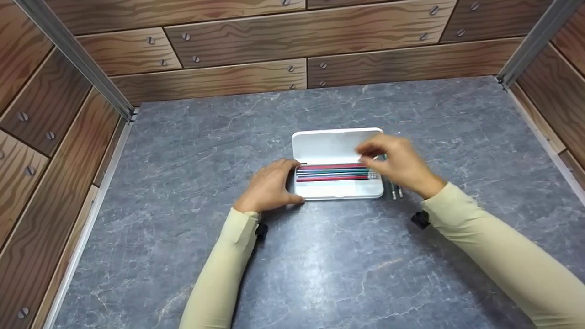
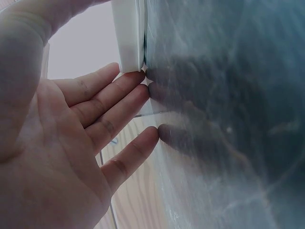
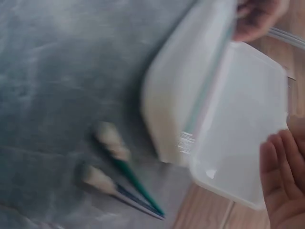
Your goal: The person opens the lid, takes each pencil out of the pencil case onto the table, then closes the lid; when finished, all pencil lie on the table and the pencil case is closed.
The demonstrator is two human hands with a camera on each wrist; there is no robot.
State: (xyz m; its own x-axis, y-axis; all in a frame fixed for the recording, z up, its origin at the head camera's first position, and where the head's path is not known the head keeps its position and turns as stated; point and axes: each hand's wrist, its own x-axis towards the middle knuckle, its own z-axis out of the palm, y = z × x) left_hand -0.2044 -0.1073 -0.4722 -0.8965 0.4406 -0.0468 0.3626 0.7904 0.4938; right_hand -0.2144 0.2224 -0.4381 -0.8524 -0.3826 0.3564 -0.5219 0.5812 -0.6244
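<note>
A white pencil case [image 1: 338, 189] lies with its lid [image 1: 317, 145] raised at the back. Several red, blue and green pencils [image 1: 331, 173] lie side by side in it, their pale ends to the right. At the case's left end, my left hand [image 1: 269, 186] holds it, thumb at the front corner and fingers at the back and end. Over the right end hovers my right hand [image 1: 402, 160], thumb and fingers apart with nothing seen between them. In the right wrist view, a green pencil [image 3: 133, 181] and a dark blue pencil [image 3: 128, 196] lie beside the case.
A grey marbled table [image 1: 183, 192] extends around the case. Wood-patterned walls [image 1: 237, 45] enclose it at the back and both sides, with metal posts [image 1: 82, 55] in the corners.
</note>
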